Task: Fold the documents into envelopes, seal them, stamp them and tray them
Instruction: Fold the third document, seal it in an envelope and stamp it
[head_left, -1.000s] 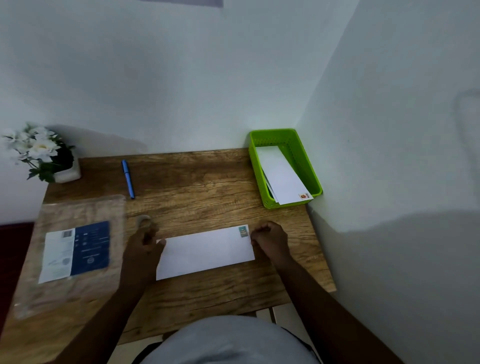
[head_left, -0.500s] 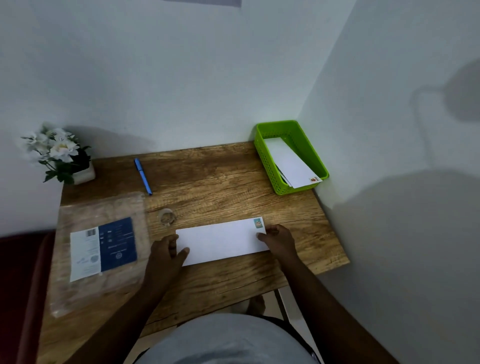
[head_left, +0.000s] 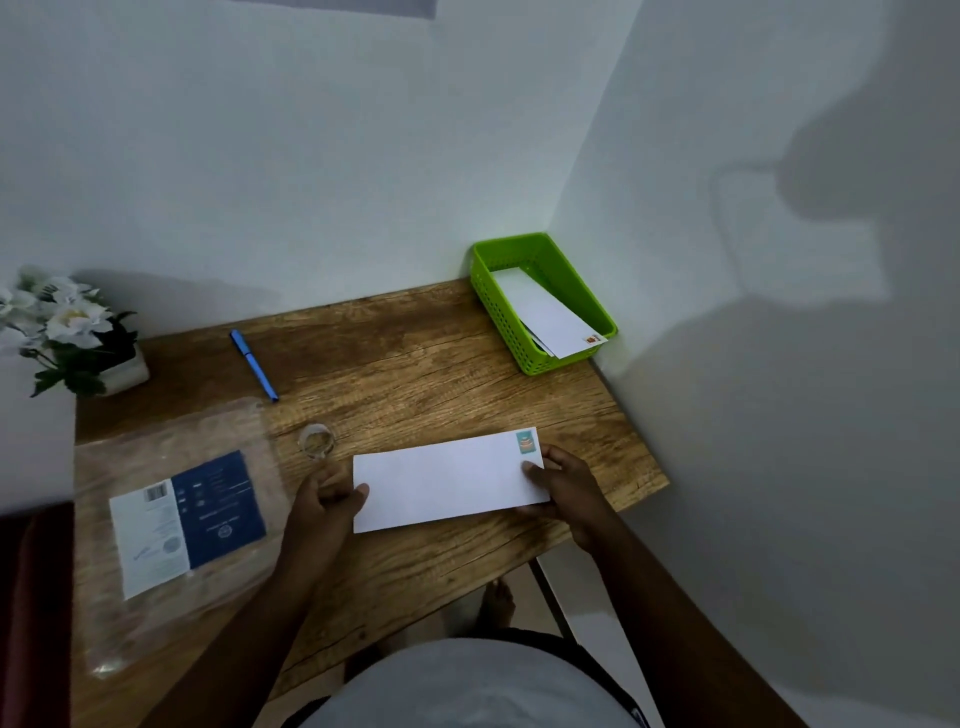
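Envelope (head_left: 447, 480), white and already bearing a stamp (head_left: 525, 442) at its far right corner, is being held at the table's (head_left: 415, 364) near edge. Its left end is being pinched by the left hand (head_left: 324, 501), its right end by the right hand (head_left: 563, 486), fingers closed on paper. It is being judged ready for the green tray (head_left: 571, 283); it should be kept flat and laid on the envelopes already there.

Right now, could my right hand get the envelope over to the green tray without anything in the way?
Probably yes. The right hand already grips the stamped envelope at its right end, and the bare desk between it and the green tray holds nothing. The left hand would need to let go.
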